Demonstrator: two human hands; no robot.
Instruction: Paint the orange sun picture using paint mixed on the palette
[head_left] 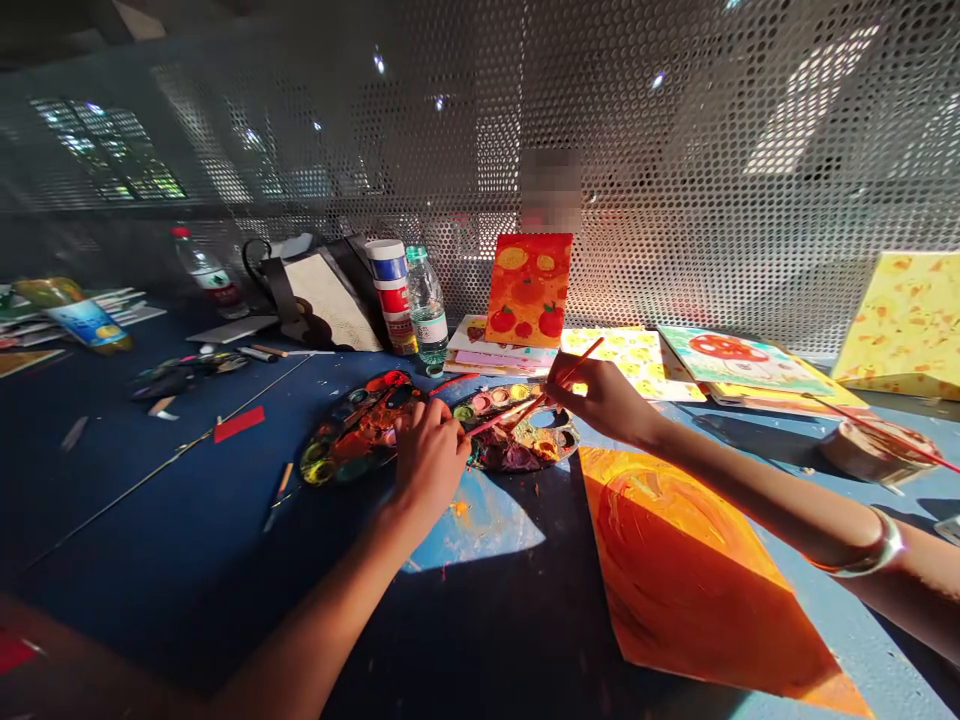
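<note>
The right hand holds a red brush over the palette, at one o'clock from the left hand. That hand is curled, and I cannot tell if it holds something.

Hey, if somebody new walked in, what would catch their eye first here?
The big orange-painted canvas lying on the blue table at lower right grabs the eye first. Just left of it, both hands, the left and the right, each holding a red-handled brush, work over two paint-smeared palettes. Behind them, a small orange painting of red fruit stands propped against the perforated metal screen.
</note>
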